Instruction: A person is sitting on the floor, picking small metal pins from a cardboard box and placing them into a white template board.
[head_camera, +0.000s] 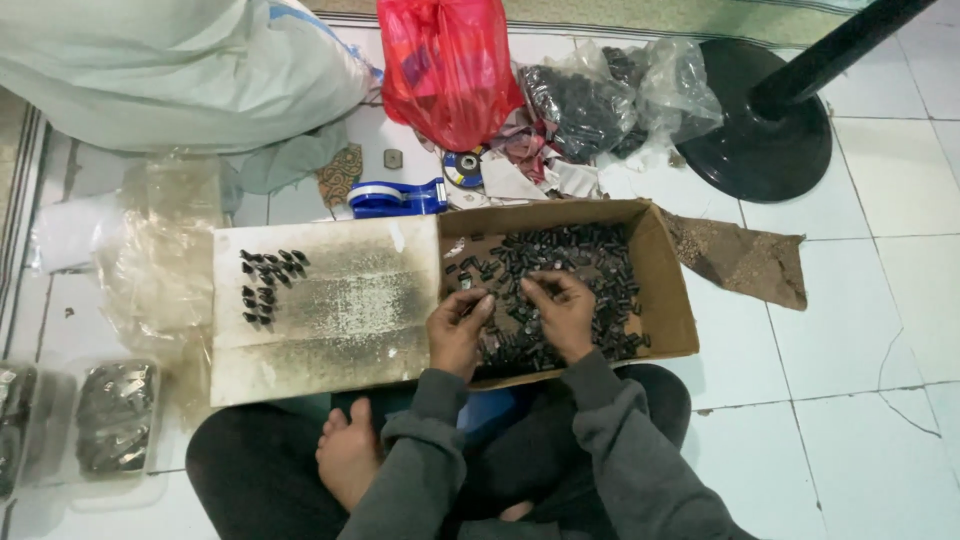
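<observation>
Hands at work over a cardboard box (668, 290): left hand (458, 330) and right hand (562, 312) each pinch small black parts (560, 262), seemingly light, stiff and best nipped at the ends, with sorted pieces (268, 285) on the flap, plastic bags (600, 100) beyond.

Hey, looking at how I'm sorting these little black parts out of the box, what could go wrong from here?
The small black parts set out on the white board lie loose near its edge, so a bump from your left hand might scatter them. The cardboard box rests partly on your lap and could tip. Both hands crowd one spot; your right hand may knock pieces out.
</observation>
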